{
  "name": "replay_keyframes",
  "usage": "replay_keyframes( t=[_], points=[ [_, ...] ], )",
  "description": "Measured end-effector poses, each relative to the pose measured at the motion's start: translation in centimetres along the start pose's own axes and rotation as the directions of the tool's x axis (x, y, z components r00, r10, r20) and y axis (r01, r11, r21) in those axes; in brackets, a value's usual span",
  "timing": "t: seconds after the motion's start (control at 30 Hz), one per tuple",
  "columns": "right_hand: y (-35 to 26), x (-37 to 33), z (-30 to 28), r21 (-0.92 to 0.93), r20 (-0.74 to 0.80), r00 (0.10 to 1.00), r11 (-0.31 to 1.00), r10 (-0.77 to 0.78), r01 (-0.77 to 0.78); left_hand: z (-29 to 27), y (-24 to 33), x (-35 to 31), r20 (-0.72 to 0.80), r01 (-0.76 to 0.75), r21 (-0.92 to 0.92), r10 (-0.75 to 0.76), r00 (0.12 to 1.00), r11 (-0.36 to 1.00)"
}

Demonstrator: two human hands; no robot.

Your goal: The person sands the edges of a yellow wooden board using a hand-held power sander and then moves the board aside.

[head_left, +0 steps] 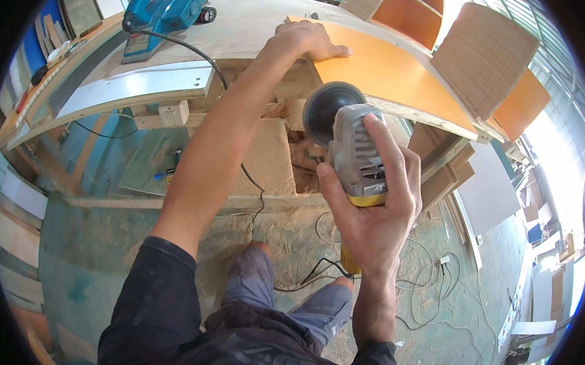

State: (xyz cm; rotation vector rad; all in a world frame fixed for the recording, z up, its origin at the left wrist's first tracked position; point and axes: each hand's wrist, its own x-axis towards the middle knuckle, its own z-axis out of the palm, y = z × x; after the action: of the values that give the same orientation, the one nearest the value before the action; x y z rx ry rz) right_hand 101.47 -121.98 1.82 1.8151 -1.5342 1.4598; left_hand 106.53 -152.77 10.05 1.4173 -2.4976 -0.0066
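Observation:
My right hand [386,209] is wrapped round the body of an angle grinder [360,156], grey with a yellow band. Its round black disc [325,115] faces up and away, close to the near left corner of an orange-topped board [389,69]; whether they touch I cannot tell. My left hand [308,40] bears down on the board's far left corner, thumb stretched over the orange face and fingers bent at the edge, their tips partly hidden. Bare wood layers show along the board's near edge.
A blue-green power planer [166,20] stands on the bench [247,24] at the far left, its black cable running down past my left arm. Orange-lined wooden boxes [484,57] stand at the right. Sawdust and cables [425,279] lie on the floor. A white strip [140,84] lies left.

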Motion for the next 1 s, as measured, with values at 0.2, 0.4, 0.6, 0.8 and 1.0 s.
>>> replay_keyframes(
  t=[0.2, 0.4, 0.6, 0.8, 1.0],
  points=[
    [-0.2, 0.2, -0.1, 0.018, -0.001, 0.999, 0.999, 0.047, -0.047, 0.0, -0.2, -1.0, -0.047, -0.028, -0.055, 0.026, 0.999, 0.998],
    [1.1, 0.1, -1.1, 0.012, -0.029, 0.991, 0.991, 0.134, -0.134, -0.5, -0.5, -0.6, 0.005, -0.041, -0.045, 0.041, 0.999, 0.998],
    [1.9, -0.3, -2.0, 0.033, -0.08, 0.991, 0.994, 0.108, -0.106, -0.6, 0.2, -1.0, -0.003, -0.008, -0.025, 0.008, 1.0, 1.0],
    [-0.2, 0.0, 0.1, 0.053, 0.048, 0.996, 0.996, 0.075, -0.077, 0.1, -0.8, -0.8, -0.033, -0.054, -0.045, 0.052, 0.998, 0.998],
    [0.3, 0.3, -0.6, 0.03, 0.022, 0.991, 0.991, 0.13, -0.131, 0.1, -0.6, -0.5, -0.032, -0.062, -0.046, 0.06, 0.998, 0.997]
  ],
)
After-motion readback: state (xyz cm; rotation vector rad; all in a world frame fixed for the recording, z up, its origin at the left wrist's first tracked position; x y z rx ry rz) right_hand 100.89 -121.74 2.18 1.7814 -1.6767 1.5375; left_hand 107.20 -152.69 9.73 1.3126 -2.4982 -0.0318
